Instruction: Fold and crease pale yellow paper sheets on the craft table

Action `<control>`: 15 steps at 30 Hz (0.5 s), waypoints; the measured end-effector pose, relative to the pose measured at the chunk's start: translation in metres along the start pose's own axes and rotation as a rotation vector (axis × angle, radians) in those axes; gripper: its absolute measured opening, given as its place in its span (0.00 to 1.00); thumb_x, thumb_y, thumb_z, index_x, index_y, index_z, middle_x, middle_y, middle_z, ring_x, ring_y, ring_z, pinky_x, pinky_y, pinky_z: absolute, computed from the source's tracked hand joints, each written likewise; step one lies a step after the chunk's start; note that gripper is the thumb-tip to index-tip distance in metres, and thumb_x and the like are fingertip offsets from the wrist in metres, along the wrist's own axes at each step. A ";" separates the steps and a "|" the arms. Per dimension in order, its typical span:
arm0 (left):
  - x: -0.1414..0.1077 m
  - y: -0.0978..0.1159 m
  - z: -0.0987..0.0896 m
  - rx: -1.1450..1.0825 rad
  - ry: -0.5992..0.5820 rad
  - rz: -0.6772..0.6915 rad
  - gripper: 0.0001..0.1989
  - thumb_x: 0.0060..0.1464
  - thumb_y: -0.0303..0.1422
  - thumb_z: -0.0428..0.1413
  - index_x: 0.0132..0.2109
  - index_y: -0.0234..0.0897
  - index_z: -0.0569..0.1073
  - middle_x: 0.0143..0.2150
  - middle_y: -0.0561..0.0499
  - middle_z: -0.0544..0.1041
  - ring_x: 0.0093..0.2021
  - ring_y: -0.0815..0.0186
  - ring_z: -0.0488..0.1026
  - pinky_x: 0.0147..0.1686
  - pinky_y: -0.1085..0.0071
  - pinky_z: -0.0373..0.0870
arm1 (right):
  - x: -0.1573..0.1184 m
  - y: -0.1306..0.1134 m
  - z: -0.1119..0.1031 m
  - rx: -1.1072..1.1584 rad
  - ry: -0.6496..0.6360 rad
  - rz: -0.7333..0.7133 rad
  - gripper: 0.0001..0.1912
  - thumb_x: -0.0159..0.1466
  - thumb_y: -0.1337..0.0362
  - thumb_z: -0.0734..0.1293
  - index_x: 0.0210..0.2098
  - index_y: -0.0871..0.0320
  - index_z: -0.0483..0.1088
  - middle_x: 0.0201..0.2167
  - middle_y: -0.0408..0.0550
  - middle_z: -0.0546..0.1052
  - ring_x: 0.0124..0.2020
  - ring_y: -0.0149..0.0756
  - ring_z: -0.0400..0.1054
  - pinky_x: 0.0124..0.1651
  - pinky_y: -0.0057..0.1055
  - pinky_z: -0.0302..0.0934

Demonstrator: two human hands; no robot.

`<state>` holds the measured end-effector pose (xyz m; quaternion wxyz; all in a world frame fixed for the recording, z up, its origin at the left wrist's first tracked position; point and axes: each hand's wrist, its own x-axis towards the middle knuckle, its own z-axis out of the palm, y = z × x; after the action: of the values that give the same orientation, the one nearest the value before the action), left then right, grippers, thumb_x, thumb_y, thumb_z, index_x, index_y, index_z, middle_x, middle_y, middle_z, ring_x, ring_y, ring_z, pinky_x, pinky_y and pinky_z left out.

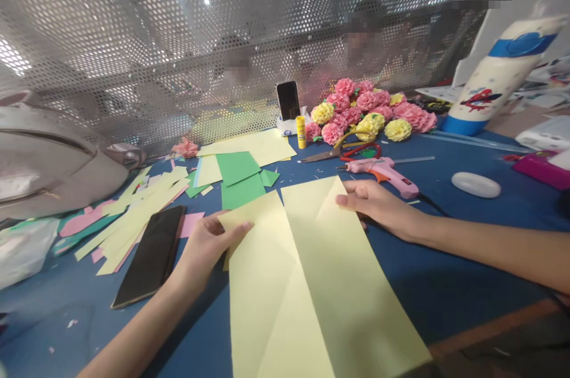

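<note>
A large pale yellow sheet of paper [338, 283] spreads before me, creased along several lines, with a gap or notch at the middle of its far edge. My left hand [214, 241] pinches its far left corner, thumb on top. At the far right edge my right hand [374, 206] grips the paper between thumb and fingers. Whether it is one sheet or two is hard to tell. Beyond the paper lie green paper pieces [243, 185]. Near my right hand rests a pink glue gun [387, 173].
A black phone [151, 253] and yellow paper strips [138, 212] lie at left by a bag [48, 152]. Toward the back stand a glue stick [301, 132], scissors [323, 155], paper flowers [356, 108] and a propped phone [288, 100]. A bottle [494, 81] stands right, behind a white oval object [475, 184].
</note>
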<state>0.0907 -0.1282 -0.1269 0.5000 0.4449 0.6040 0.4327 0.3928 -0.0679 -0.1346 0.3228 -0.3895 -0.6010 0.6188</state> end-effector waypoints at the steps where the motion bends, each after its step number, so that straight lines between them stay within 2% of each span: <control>1: 0.000 0.000 0.000 -0.030 0.002 0.013 0.24 0.41 0.44 0.71 0.42 0.32 0.80 0.35 0.44 0.84 0.33 0.57 0.81 0.30 0.69 0.75 | 0.000 0.000 0.000 0.002 -0.034 0.036 0.22 0.53 0.49 0.76 0.33 0.60 0.70 0.25 0.44 0.77 0.23 0.31 0.69 0.23 0.25 0.58; 4: -0.001 0.001 0.002 -0.090 -0.046 0.046 0.24 0.44 0.44 0.70 0.45 0.33 0.79 0.39 0.43 0.84 0.37 0.55 0.81 0.34 0.67 0.77 | -0.001 0.000 0.001 -0.008 -0.035 0.064 0.21 0.52 0.50 0.77 0.34 0.60 0.73 0.31 0.49 0.80 0.30 0.38 0.74 0.29 0.29 0.65; 6: -0.001 0.001 0.002 -0.057 -0.076 0.026 0.23 0.43 0.43 0.70 0.43 0.33 0.80 0.37 0.43 0.84 0.35 0.56 0.81 0.32 0.68 0.76 | -0.001 0.002 0.001 -0.024 0.006 0.041 0.20 0.52 0.51 0.77 0.35 0.60 0.73 0.31 0.48 0.81 0.30 0.38 0.74 0.28 0.29 0.64; 10: -0.002 0.000 0.003 0.100 0.001 -0.001 0.21 0.40 0.44 0.71 0.35 0.30 0.81 0.29 0.44 0.83 0.25 0.61 0.77 0.21 0.73 0.69 | -0.001 0.005 0.000 -0.058 0.017 0.040 0.20 0.53 0.50 0.76 0.35 0.59 0.73 0.29 0.47 0.80 0.27 0.38 0.74 0.25 0.28 0.62; 15: -0.002 -0.003 0.002 0.097 0.038 0.030 0.20 0.39 0.45 0.70 0.32 0.31 0.81 0.29 0.43 0.82 0.27 0.58 0.78 0.23 0.70 0.71 | -0.001 0.004 0.002 -0.003 0.001 0.023 0.20 0.52 0.51 0.77 0.37 0.56 0.74 0.33 0.48 0.81 0.35 0.44 0.77 0.35 0.33 0.69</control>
<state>0.0927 -0.1310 -0.1301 0.4596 0.4693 0.6270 0.4187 0.3918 -0.0703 -0.1382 0.3152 -0.3970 -0.5973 0.6215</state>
